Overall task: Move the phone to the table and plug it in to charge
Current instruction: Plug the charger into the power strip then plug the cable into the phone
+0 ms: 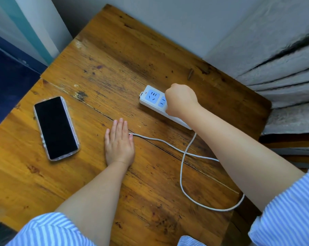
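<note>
Left of the power strip (156, 101), across a stretch of bare wooden desk (114, 50), the phone (56, 128) lies flat and face up, dark screen showing, its long axis running from the far left toward the near right. Between phone and strip the left hand (119, 142) rests palm down, fingers straight and pressed together, with the free end of the white cable (181, 167) touching its thumb side. That hand is clearly the nearer one to the phone, which lies just to its left. The right hand (181, 100) is curled into a fist on the strip, probably pressing a plug in; what it grips is hidden. Joining cable end to phone looks like the remaining step.
</note>
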### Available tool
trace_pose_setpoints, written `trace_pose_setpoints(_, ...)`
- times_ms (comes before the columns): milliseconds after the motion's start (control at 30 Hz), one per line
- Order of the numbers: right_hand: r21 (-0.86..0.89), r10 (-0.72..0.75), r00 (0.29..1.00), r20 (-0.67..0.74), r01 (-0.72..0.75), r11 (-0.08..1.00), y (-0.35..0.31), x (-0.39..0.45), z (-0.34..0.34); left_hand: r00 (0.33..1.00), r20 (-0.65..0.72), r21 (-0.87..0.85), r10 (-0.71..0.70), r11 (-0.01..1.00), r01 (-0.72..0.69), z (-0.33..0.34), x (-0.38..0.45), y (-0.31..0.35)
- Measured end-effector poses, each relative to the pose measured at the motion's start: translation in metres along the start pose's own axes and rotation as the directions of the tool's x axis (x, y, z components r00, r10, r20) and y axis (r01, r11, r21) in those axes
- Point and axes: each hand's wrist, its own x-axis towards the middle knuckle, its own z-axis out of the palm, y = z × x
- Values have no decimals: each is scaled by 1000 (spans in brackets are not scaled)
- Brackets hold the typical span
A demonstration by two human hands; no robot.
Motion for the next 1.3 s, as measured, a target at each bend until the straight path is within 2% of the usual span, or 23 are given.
trace_pose_setpoints(100,9,-14,999,30,14,1000,-3,3,-2,1000,-13,-6,3,1000,-3,1,1,-1)
trace_pose_setpoints(333,-54,8,1000,-10,-8,998,-4,2,3,997,-70,-77,29,996,-35,3,2,-2)
trace_pose_setpoints(500,-164,-18,989,-146,-6,986,-1,-17,13,982,-185,-239,-24,971,-21,3,-2,-4)
trace_pose_setpoints(567,-222,-88,950,-299,20,975,-4,-29,20,974,-225,-277,-34,961,-31,2,-5,-3)
trace_pose_setpoints(633,-173,-167,884,-436,99,980,-14,-42,28,963,-269,-315,-30,947,-58,-1,-6,-1)
trace_pose_setpoints(700,-108,-198,868,-455,167,980,-33,-58,44,961,-278,-355,13,928,-116,-5,-10,-5)
trace_pose_setpoints(767,-9,-139,901,-411,149,989,-50,-75,66,960,-262,-392,98,898,-199,-8,-17,-14)
trace_pose_setpoints(833,117,-45,954,-296,83,990,-66,-93,90,943,-288,-379,165,885,-270,-11,-32,-37)
trace_pose_setpoints(900,193,-15,970,-242,63,979,-76,-106,109,943,-291,-343,163,902,-262,-14,-47,-61)
trace_pose_setpoints(967,259,23,948,-317,63,964,-86,-115,120,962,-250,-318,113,929,-192,-21,-58,-81)
trace_pose_setpoints(1067,305,110,923,-369,9,952,-101,-122,122,939,-315,-244,141,944,-224,-30,-66,-108)
trace_pose_setpoints(1133,335,178,933,-312,-67,940,-109,-121,124,938,-342,-224,52,965,-135,-39,-63,-125)
trace_pose_setpoints(1200,346,199,940,-276,-96,933,-117,-119,122,937,-281,-316,-206,942,113,-50,-47,-137)
trace_pose_setpoints(1233,340,151,945,-291,-45,939,-123,-117,122,917,-225,-367,-331,900,235,-56,-36,-139)
trace_pose_setpoints(1300,328,-30,948,-316,139,934,-139,-116,121,881,-118,-402,-459,833,380,-65,-15,-138)
